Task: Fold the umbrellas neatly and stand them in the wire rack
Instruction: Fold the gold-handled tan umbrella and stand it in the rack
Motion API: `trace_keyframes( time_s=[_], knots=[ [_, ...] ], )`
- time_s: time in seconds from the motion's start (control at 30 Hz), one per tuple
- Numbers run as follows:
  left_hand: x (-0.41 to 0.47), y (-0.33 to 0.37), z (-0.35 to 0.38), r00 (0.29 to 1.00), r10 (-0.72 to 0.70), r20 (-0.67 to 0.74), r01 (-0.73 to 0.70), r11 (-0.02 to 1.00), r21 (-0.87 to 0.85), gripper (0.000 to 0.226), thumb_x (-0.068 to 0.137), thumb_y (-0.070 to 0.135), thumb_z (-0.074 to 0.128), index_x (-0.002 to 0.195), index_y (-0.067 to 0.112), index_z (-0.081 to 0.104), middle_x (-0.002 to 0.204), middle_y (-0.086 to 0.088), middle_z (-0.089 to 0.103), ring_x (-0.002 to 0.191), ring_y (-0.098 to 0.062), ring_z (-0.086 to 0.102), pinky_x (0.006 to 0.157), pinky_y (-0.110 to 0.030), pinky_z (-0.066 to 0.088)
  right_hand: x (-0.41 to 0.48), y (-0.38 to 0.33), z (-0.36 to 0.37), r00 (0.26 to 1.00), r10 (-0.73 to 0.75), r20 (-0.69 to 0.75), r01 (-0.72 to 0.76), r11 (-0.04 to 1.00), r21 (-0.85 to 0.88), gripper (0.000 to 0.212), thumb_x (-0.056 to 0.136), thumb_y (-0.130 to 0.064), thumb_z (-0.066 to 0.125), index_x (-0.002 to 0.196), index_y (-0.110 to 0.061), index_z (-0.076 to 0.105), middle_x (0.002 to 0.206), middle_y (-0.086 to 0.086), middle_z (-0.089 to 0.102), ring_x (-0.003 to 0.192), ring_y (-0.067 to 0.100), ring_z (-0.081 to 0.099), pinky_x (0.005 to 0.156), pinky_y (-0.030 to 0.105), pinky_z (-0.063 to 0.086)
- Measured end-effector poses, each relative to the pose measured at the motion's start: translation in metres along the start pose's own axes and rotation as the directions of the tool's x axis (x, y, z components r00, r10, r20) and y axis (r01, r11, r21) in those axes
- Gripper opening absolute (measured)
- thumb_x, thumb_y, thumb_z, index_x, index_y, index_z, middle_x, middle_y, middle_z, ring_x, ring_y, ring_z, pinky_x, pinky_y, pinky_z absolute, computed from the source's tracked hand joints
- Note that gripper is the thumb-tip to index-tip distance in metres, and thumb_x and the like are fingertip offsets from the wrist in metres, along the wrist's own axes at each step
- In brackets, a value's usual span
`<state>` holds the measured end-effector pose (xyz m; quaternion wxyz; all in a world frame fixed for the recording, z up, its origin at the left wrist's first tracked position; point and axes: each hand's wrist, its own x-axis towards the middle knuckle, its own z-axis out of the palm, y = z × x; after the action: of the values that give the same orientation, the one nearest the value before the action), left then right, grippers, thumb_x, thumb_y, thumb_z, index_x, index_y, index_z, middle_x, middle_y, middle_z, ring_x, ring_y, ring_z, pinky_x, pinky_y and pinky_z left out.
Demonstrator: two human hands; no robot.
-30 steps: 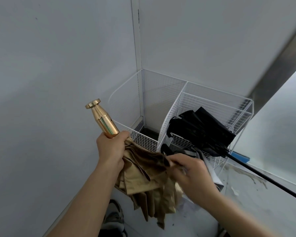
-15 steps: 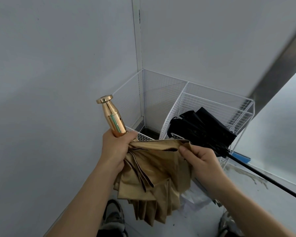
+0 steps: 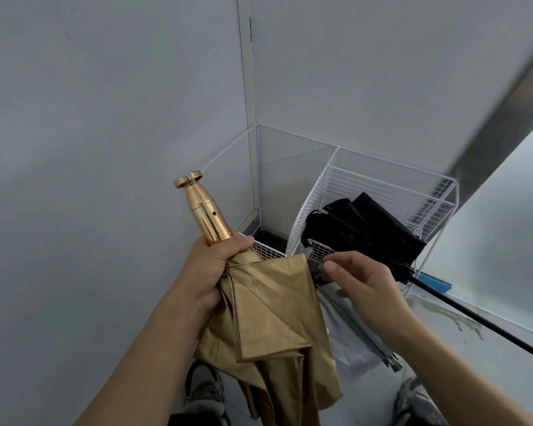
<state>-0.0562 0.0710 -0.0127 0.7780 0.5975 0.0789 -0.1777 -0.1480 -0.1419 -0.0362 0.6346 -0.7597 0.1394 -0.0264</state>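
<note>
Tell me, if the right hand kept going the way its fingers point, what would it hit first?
Probably the gold umbrella. The right hand points left, and the cloth's near edge is closest in that line. Depth is unclear, so it might instead pass behind it toward the rack.

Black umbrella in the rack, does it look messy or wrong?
Yes. The black umbrella isn't standing up: it slumps unfolded across the rack, and its shaft pokes out sideways. The gold umbrella, gripped by the left hand, also hangs loose and isn't folded yet.
</note>
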Motion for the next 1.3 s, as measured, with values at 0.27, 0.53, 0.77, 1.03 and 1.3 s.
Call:
trace_keyframes(
  time_s=[0.27,0.53,0.77,1.03,1.3],
  knots=[
    [-0.002,0.0,0.001,0.999,0.025,0.025,-0.026,1.0,0.01,0.018,0.072,0.003,0.075,0.073,0.009,0.058,0.072,-0.013,0.063,0.064,-0.024,0.062,0.062,-0.031,0.056,-0.009,-0.002,0.014,0.935,0.177,0.308,-0.242,0.952,0.188,0.04,0.078,-0.036,0.069,0.099,-0.002,0.073,0.089,0.008,0.075,0.081,0.023,0.07,0.076,0.031,0.058],
    [-0.002,-0.001,0.007,0.999,0.012,-0.044,-0.01,0.999,0.044,0.025,0.076,-0.002,0.074,0.072,0.012,0.054,0.059,-0.004,0.059,0.053,-0.015,0.059,0.053,-0.025,0.051,-0.013,-0.005,0.014,0.952,-0.213,-0.22,0.208,0.977,-0.045,0.029,0.095,-0.018,0.061,0.068,-0.01,0.061,0.053,-0.012,0.046,0.053,0.002,0.041,0.051,0.016,0.033],
    [-0.017,0.003,0.024,0.966,0.0,0.258,0.047,0.983,-0.177,0.016,0.069,0.011,0.067,0.073,0.011,0.051,0.065,-0.006,0.059,0.055,-0.012,0.059,0.056,-0.02,0.052,0.002,0.01,0.019,0.958,-0.158,-0.24,0.105,0.97,-0.217,0.039,0.098,-0.03,0.055,0.073,0.0,0.056,0.059,0.003,0.046,0.054,0.006,0.04,0.052,0.025,0.033],
    [-0.006,0.003,0.008,0.998,0.046,-0.037,-0.051,0.99,-0.129,0.024,0.08,0.004,0.07,0.061,0.013,0.059,0.062,-0.006,0.06,0.054,-0.014,0.058,0.054,-0.023,0.053,-0.007,0.006,0.019,0.993,0.118,0.008,-0.116,0.985,-0.127,0.037,0.09,-0.051,0.059,0.084,-0.016,0.069,0.057,-0.001,0.056,0.054,0.011,0.047,0.051,0.022,0.037],
    [-0.007,0.009,-0.001,0.995,-0.09,-0.036,0.077,0.96,-0.269,0.029,0.089,0.009,0.062,0.06,0.013,0.058,0.056,-0.003,0.061,0.048,-0.012,0.06,0.047,-0.021,0.051,0.001,0.015,0.021,0.994,0.005,-0.108,-0.038,0.953,-0.301,0.031,0.088,-0.044,0.068,0.07,-0.019,0.068,0.058,0.005,0.066,0.051,0.013,0.053,0.055,0.033,0.044]
  ],
)
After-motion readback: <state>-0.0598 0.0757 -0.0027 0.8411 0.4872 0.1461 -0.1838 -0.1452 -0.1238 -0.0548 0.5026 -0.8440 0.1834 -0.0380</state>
